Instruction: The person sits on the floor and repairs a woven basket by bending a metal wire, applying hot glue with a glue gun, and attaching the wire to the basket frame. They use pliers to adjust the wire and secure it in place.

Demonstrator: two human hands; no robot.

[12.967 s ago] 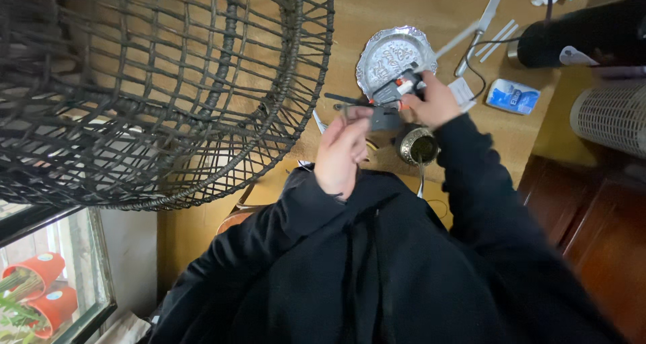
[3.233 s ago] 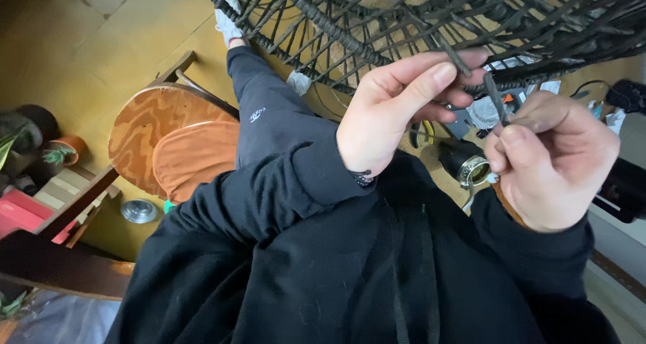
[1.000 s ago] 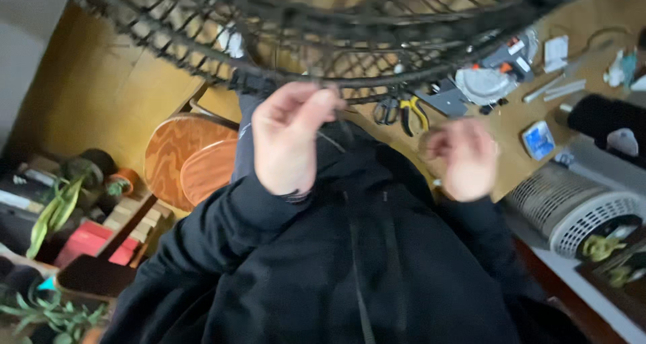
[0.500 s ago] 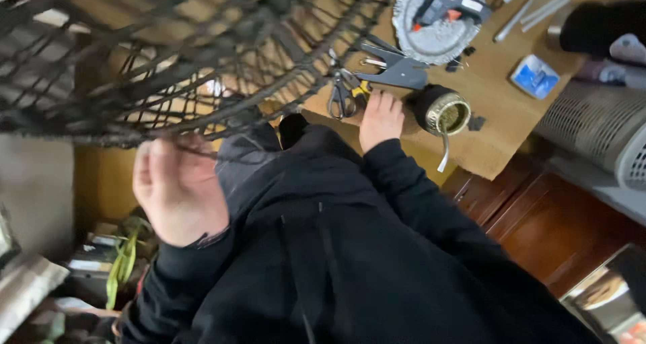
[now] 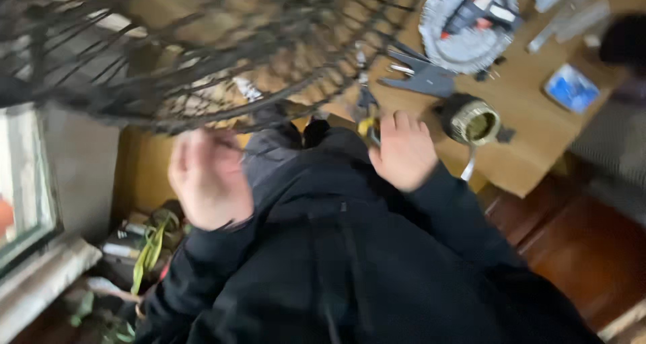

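- My left hand [image 5: 208, 179] was up at the near rim of the black wire cage [image 5: 202, 54], touching or almost touching its lowest bars — motion blur smeared it, so I could not tell whether the fingers were curled together or apart.
- My right hand [image 5: 402, 150] lay at the near edge of the wooden table [image 5: 538, 142], fingers closed down over the yellow-handled pliers [image 5: 367, 118]; only a bit of yellow handle and the dark jaws showed past my knuckles.
- The cage filled the upper left and ran off the frame, hiding much of the table behind it.
- Just right of my right hand stood a round spool of wire [image 5: 471, 120].
- Farther off lay a grey round plate [image 5: 468, 17] with small tools on it — too blurred to name — and a blue packet [image 5: 570, 88] to the right.
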